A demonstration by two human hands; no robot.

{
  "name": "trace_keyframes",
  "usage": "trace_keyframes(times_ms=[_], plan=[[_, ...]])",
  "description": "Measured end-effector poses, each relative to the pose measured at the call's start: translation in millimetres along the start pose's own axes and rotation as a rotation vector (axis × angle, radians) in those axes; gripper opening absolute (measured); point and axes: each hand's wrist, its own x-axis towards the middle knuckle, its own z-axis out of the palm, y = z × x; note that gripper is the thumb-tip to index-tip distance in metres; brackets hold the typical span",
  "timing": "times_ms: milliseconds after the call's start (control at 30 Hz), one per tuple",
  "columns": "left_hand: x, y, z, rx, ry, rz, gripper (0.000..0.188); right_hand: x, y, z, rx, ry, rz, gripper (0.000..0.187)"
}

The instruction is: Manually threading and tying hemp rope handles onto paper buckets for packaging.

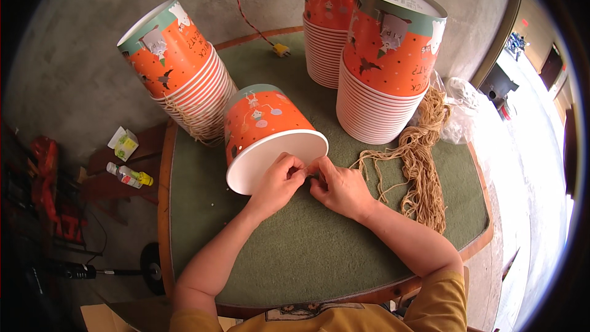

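Note:
An orange paper bucket with a green band and cartoon figures lies on its side, its white open mouth facing me. At the right side of that mouth, my left hand is closed in a pinch, its fingers in front of the white inside. My right hand is closed too, thumb and fingertips meeting those of the left beside the rim. What the fingertips hold is too small and covered to make out. To the right of my right hand lies a thick hank of tan twine, with loose strands trailing toward the hand.
Two tall upside-down bucket stacks, a nearer one and a farther one, stand at the back right. Another stack, hung with twine, leans at the left. A yellow plug on a red cord lies on the green tabletop.

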Motion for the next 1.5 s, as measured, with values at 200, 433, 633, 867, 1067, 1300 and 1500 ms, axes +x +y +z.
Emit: trace_keyframes(times_ms=[200,433,633,867,1067,1300,1500], plan=[[0,1,-2,-0.027,-0.009,-0.059,0.012,1,2,1,0.024,0.051,-0.038,0.024],[2,-5,6,0.007,0.136,-0.028,0.008,2,3,2,0.057,0.056,-0.058,0.015],[3,-5,6,-0.011,0.169,-0.03,0.006,2,6,4,0.065,0.063,-0.119,0.016],[1,12,5,0.093,0.173,-0.077,0.006,0,0,-1,0.018,0.018,-0.08,0.014],[1,8,6,0.101,0.204,-0.038,0.005,0,-1,-2,0.069,-0.01,-0.088,0.014],[3,2,7,0.091,0.217,-0.024,0.003,-1,-1,-2,0.07,-0.012,-0.096,0.014],[3,2,5,0.05,0.213,-0.053,0.002,0,-1,-2,0.06,-0.025,-0.096,0.015]])
